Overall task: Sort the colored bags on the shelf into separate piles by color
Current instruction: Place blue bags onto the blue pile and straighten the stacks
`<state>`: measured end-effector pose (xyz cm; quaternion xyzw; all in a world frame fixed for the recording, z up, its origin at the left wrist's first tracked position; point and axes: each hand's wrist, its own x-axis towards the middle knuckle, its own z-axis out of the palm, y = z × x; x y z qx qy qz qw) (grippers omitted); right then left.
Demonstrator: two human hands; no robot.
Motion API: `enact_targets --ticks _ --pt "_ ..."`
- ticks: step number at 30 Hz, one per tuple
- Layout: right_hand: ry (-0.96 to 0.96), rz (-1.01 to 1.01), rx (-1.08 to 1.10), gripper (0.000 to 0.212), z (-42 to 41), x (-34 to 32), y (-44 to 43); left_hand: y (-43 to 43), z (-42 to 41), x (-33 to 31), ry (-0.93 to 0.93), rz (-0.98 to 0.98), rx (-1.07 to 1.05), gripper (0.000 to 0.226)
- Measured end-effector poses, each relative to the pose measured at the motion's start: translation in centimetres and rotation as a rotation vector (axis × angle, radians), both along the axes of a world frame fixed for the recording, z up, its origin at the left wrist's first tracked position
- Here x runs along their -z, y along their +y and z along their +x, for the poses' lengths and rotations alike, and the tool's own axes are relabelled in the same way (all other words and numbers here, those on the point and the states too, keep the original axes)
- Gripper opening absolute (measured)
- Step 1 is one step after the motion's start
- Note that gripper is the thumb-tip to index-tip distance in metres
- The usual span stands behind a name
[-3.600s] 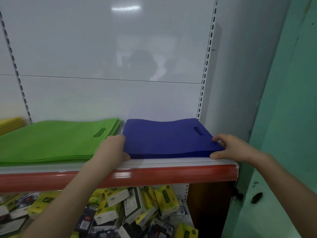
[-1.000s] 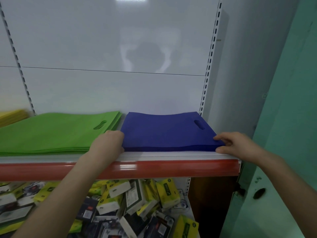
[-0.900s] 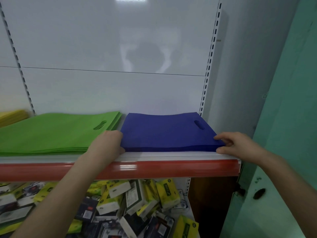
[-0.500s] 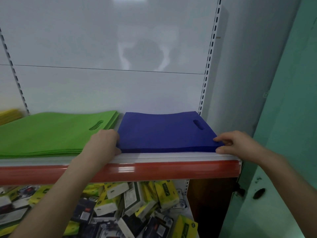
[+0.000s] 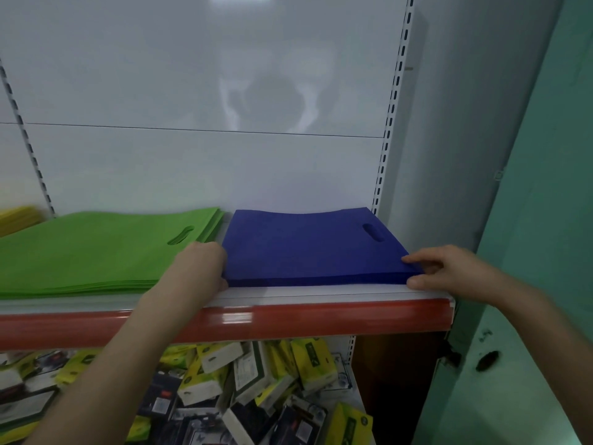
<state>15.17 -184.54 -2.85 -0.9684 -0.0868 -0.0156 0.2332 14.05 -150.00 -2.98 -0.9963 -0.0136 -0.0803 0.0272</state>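
Observation:
A flat pile of blue bags (image 5: 308, 248) lies at the right end of the shelf (image 5: 321, 292), its handle cut-out toward the right. My left hand (image 5: 200, 268) holds the pile's front left corner, fingers hidden behind its edge. At the front right corner my right hand (image 5: 446, 269) pinches the pile, fingers on top and thumb below the edge. A wider pile of green bags (image 5: 96, 252) lies to the left, apart from the blue one by a narrow gap. A yellow pile (image 5: 16, 218) shows at the far left edge.
The shelf has a red front strip (image 5: 288, 319) and a white back panel with slotted uprights (image 5: 388, 123). A teal wall (image 5: 539, 252) stands close on the right. Below the shelf lie several yellow and dark packets (image 5: 256, 380) in a heap.
Both hands stay on the blue pile's front corners. The pile has shifted only slightly, its left edge now a little closer to the green pile.

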Motion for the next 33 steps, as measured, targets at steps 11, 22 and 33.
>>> enact_targets --ticks 11,22,33 --pt "-0.251 -0.123 -0.25 0.049 2.6 -1.0 11.0 0.0 0.4 0.2 0.004 0.05 0.023 0.022" --pt "0.012 -0.412 -0.242 0.069 4.8 1.9 12.7 -1.6 0.9 -2.3 -0.04 0.176 0.121 0.043" --pt "0.046 -0.394 -0.223 0.073 5.6 2.6 12.7 -5.7 6.8 1.7 0.288 -0.156 0.364 0.063"
